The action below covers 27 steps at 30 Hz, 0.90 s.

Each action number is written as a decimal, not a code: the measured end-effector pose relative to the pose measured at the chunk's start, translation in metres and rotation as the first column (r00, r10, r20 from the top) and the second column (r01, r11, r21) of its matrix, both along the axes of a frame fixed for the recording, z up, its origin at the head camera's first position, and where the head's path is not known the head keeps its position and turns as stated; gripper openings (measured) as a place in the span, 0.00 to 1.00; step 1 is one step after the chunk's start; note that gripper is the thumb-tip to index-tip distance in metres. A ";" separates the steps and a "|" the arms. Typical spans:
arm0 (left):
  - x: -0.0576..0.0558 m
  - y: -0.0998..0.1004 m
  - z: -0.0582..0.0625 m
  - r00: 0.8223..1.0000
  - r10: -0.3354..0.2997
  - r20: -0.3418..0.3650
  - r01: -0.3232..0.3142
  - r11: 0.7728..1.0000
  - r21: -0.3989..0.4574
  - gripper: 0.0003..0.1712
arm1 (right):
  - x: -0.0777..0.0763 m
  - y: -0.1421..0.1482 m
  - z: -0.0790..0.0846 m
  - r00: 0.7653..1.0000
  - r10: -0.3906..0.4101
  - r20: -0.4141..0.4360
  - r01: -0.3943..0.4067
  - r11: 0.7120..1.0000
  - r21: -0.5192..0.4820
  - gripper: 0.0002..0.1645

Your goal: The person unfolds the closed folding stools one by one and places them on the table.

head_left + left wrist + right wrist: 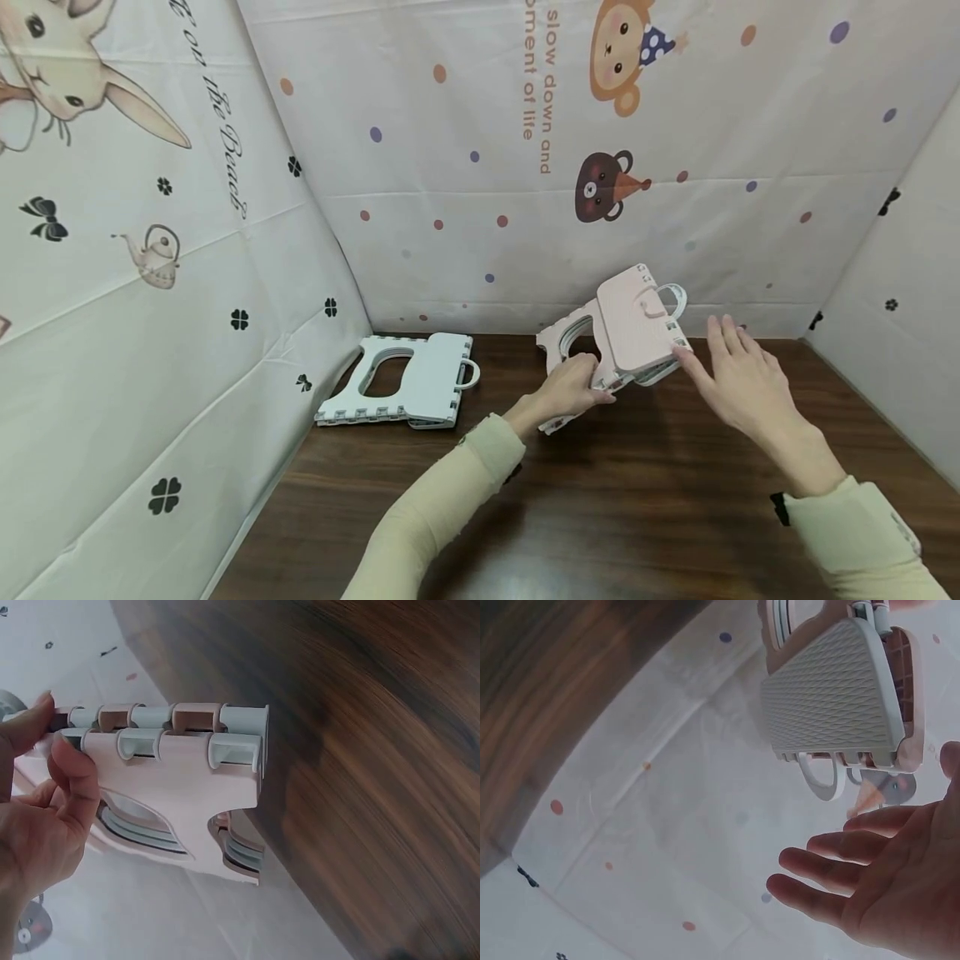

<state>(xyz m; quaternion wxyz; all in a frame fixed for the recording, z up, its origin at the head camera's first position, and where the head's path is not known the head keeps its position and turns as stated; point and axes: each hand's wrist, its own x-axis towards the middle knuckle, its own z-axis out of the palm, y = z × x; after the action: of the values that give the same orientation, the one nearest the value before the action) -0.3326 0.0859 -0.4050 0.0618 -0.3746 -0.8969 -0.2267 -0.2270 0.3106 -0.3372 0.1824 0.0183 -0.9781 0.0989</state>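
A folded pink and white folding stool (633,329) is held tilted above the far side of the brown table. My left hand (564,390) grips its near side edge, and the left wrist view shows thumb and fingers pinching the hinged rim of the stool (172,769). Beside the stool's right end, my right hand (753,396) is spread with straight fingers, its thumb right at the corner. In the right wrist view, the textured white panel and loop handle (823,780) of the stool face the open palm.
A second folded stool, pale white (437,379), lies flat at the table's far left. Printed white cloth walls (420,250) enclose the brown table (622,517) at the back, left and right.
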 end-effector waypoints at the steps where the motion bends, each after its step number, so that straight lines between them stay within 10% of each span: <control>1: 0.001 0.005 0.000 1.000 -0.005 0.002 0.005 1.000 0.005 0.20 | 0.000 0.002 0.002 1.000 -0.005 -0.002 0.005 1.000 -0.003 0.51; 27: 0.012 0.118 -0.001 0.998 0.055 -0.006 -0.053 0.981 0.188 0.24 | 0.014 0.024 0.035 0.987 -0.060 -0.149 0.056 0.998 -0.029 0.47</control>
<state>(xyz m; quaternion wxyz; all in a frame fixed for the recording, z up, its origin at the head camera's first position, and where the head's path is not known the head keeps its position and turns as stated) -0.3201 0.2038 -0.4060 0.1083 -0.3438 -0.8810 -0.3065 -0.2131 0.3342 -0.3024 0.2584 -0.0050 -0.9604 0.1041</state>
